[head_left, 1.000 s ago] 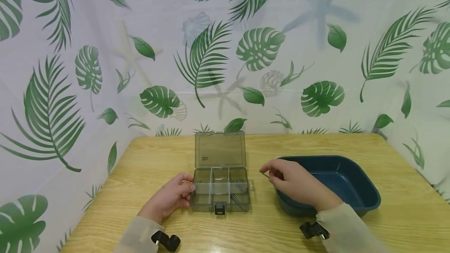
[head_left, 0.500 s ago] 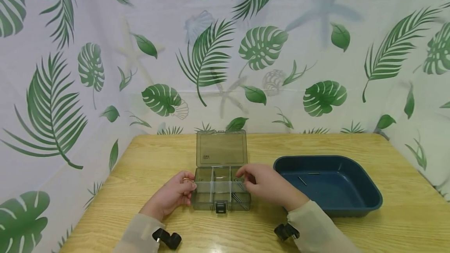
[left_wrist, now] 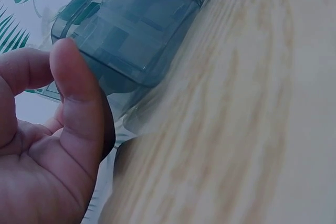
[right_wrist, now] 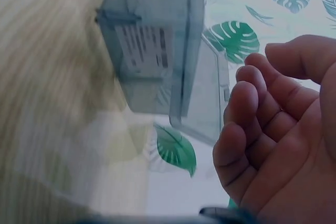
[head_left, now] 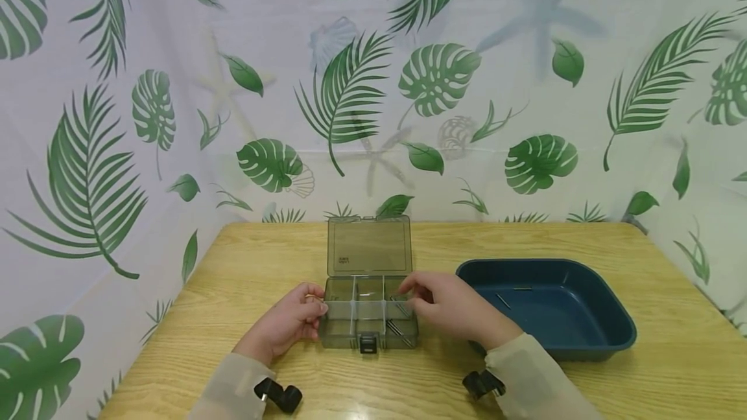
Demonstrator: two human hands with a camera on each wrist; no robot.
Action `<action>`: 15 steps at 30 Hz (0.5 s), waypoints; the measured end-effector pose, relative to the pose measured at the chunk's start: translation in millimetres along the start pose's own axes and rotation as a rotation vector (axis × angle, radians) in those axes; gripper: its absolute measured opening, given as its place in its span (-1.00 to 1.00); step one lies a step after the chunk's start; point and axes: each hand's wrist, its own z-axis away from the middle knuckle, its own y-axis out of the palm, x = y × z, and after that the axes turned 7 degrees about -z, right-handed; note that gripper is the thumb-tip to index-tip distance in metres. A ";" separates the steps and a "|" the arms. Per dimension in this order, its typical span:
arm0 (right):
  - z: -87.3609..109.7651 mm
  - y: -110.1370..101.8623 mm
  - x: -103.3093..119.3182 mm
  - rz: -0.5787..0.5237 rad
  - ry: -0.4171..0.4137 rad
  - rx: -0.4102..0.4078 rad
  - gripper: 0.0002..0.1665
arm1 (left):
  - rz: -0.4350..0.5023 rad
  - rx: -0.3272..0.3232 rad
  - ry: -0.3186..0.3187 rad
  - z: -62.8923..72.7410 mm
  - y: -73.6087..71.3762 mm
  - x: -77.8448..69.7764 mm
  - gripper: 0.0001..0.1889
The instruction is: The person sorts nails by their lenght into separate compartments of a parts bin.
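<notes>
A smoky clear plastic compartment box stands on the table with its lid raised at the back. My left hand holds its left wall, thumb at the rim; in the left wrist view the thumb lies against the box's corner. Thin metal pins lie in the near right compartment, and others in the far right one. Over that far right compartment hovers my right hand. The right wrist view shows its fingers loosely curled, thumb apart, holding nothing.
A dark blue tray stands to the right of the box, with two thin metal pins visible on its floor. Leaf-printed cloth hangs behind the wooden table.
The right hand has come left from the tray with a metal pin and let it go at the far right compartment. It has since drawn slightly right. The left hand keeps its hold.
</notes>
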 end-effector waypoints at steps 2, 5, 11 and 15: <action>3.1 -4.9 -1.7 0.010 0.003 -0.010 -0.76 | 0.001 -0.002 -0.002 0.6 0.5 -1.0 -0.58; 8.6 -13.6 -5.8 0.018 0.018 -0.029 -0.77 | 0.003 -0.003 -0.003 1.7 1.2 -2.2 -0.58; 19.6 -30.9 -19.5 0.038 0.029 -0.079 -0.78 | -0.002 -0.003 0.001 2.0 1.3 -2.1 -0.59; 27.8 -41.2 -31.3 0.066 0.041 -0.102 -0.80 | -0.007 -0.003 -0.003 0.8 0.7 -0.8 -0.61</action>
